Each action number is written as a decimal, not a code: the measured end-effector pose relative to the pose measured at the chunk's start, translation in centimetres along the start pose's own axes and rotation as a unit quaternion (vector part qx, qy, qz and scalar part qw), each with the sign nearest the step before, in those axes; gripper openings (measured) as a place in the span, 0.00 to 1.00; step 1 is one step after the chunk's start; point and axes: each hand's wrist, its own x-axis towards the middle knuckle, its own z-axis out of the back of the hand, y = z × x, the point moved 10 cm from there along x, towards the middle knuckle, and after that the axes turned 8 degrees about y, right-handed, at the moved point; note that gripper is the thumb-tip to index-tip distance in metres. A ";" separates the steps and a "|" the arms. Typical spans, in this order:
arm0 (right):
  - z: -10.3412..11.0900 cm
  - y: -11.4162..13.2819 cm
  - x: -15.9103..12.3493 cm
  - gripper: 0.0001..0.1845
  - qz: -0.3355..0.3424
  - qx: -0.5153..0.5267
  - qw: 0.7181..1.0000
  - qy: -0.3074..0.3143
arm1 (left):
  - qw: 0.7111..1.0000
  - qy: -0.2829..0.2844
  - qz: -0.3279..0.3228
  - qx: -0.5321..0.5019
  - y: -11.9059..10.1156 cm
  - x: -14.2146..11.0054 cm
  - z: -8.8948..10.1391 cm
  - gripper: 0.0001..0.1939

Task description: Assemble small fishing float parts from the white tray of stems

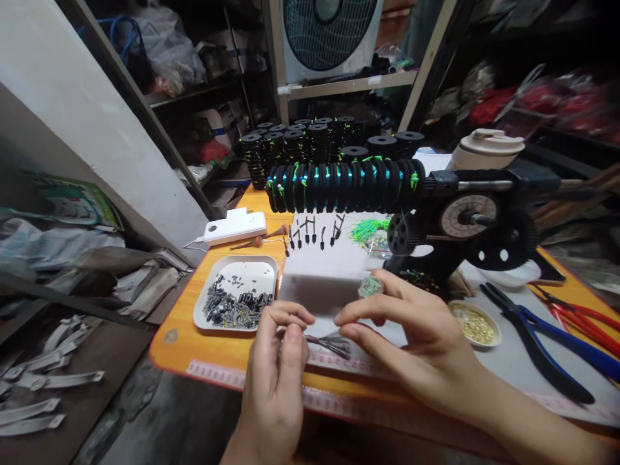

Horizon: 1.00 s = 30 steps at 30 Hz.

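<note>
My left hand (pixel 281 368) is closed, its fingers curled and the thumb pressed near the index finger; what it pinches is too small to make out. Facing it, my right hand (pixel 416 329) has thumb and index tips close together, with a small pale-green tangled bundle of line (pixel 371 286) tucked against its curled fingers. Any thread between the two hands is too fine to see. Just beyond the fingertips lies a bunch of thin dark strands (pixel 334 344). Above them, a roller of black foam discs (pixel 343 186) bears green and blue knotted line, fixed to a geared winder with a dial (pixel 469 214).
Left stands a white tray (pixel 197 314) of small dark parts, behind it a white power bank (pixel 235 227). Right are a dish of brass bits (pixel 495 336), blue-handled pliers (pixel 537 342) and red-handled pliers (pixel 591 323). Black spools (pixel 293 145) and a cup (pixel 487 150) stand behind.
</note>
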 end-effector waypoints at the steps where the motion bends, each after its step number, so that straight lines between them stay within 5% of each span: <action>1: 0.0 -0.1 0.0 0.05 -0.004 0.006 1.000 -0.007 | 0.999 0.019 0.011 -0.033 0.4 -0.1 -0.7 0.10; 7: 0.2 -0.2 0.0 0.05 -0.009 0.014 1.000 -0.013 | 0.990 0.074 0.006 -0.123 0.8 -0.4 -2.9 0.11; 30: -0.1 0.1 0.2 0.07 0.005 0.015 1.000 0.011 | 0.992 0.050 0.020 -0.118 1.5 -0.9 -2.3 0.10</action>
